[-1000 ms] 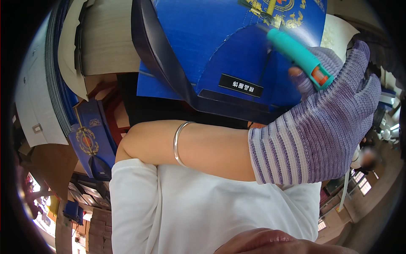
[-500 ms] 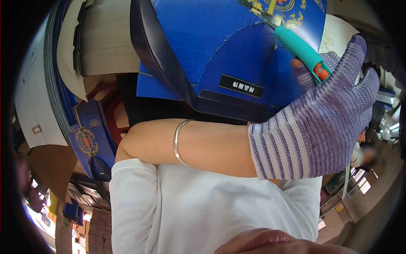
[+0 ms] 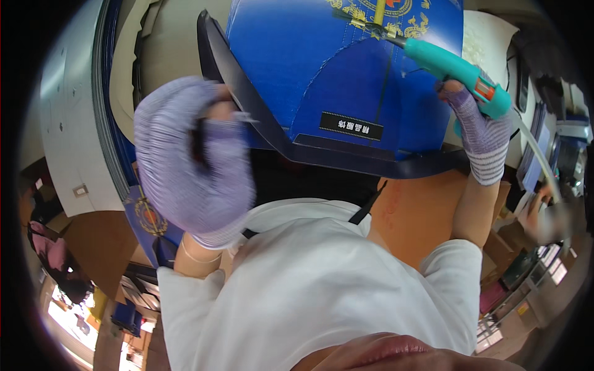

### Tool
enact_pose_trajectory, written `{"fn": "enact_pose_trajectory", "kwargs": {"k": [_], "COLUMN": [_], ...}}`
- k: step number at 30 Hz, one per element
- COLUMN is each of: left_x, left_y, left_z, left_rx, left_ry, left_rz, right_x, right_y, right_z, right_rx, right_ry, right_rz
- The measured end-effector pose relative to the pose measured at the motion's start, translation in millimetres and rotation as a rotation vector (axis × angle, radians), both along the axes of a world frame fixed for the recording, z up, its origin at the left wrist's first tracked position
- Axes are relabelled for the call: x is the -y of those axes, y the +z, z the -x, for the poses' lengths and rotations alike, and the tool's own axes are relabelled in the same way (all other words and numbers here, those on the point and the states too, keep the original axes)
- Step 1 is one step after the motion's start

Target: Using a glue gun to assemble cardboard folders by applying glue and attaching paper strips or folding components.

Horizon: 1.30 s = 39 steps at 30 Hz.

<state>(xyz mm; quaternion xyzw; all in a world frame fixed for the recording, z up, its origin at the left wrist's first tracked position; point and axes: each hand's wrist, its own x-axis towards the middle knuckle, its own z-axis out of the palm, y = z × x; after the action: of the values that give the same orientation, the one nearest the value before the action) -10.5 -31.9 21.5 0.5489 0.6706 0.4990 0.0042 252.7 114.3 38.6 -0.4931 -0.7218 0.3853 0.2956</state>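
Note:
My right hand [image 3: 486,136], in a purple striped glove with bare fingertips, grips a teal glue gun [image 3: 436,59]. Its metal nozzle points left at a yellow strip [image 3: 379,13] with a dark green crosspiece, on a blue printed cardboard panel [image 3: 352,80]. Gold designs and a small black label [image 3: 351,126] mark the panel. A wide navy band [image 3: 260,114] bends around its left and near sides. My left hand [image 3: 198,164], gloved likewise and motion-blurred, curls beside the band. Its thumb and fingers come together at a whitish wisp too smeared to name.
A stack of large boards [image 3: 77,123] stands at the left, beside another blue printed panel [image 3: 148,216]. Brown cardboard [image 3: 411,207] lies below the work at the right. A pale hose or cord [image 3: 537,148] curves behind the glue gun. Another person is blurred at the far right.
My left hand has swung from the glue gun's side across to the left of the panel, uncovering my right hand. The glue gun now lies flatter, its nozzle moved slightly left.

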Motion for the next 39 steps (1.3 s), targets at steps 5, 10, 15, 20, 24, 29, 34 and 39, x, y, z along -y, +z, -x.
{"fn": "enact_pose_trajectory", "kwargs": {"k": [5, 10, 15, 20, 24, 29, 34, 39], "left_x": [19, 18, 6, -4, -10, -18, -23, -29], "left_y": [-28, -37, -39, -35, -30, -29, -30, -30], "left_z": [17, 8, 13, 10, 10, 12, 8, 7], "left_rx": [-0.057, -0.033, -0.111, -0.206, -0.262, -0.312, -0.237, -0.238], "left_ry": [-0.009, 0.021, -0.044, -0.179, -0.242, -0.319, -0.394, -0.484], "left_rz": [0.107, 0.215, 0.129, 0.153, 0.175, 0.197, 0.226, 0.220], "right_x": [3, 4, 3, 2, 0, -4, -13, -19], "right_y": [0, -1, -6, -10, -4, -4, -13, -22], "right_z": [19, 26, 26, 31, 25, 12, -3, -10], "right_rx": [0.282, 0.607, 0.416, 0.370, 0.428, 0.401, 0.340, 0.318], "right_ry": [0.158, 0.183, 0.155, 0.229, 0.219, 0.118, 0.055, -0.039], "right_rz": [-0.195, -0.340, -0.333, -0.354, -0.283, -0.199, -0.050, 0.078]}}
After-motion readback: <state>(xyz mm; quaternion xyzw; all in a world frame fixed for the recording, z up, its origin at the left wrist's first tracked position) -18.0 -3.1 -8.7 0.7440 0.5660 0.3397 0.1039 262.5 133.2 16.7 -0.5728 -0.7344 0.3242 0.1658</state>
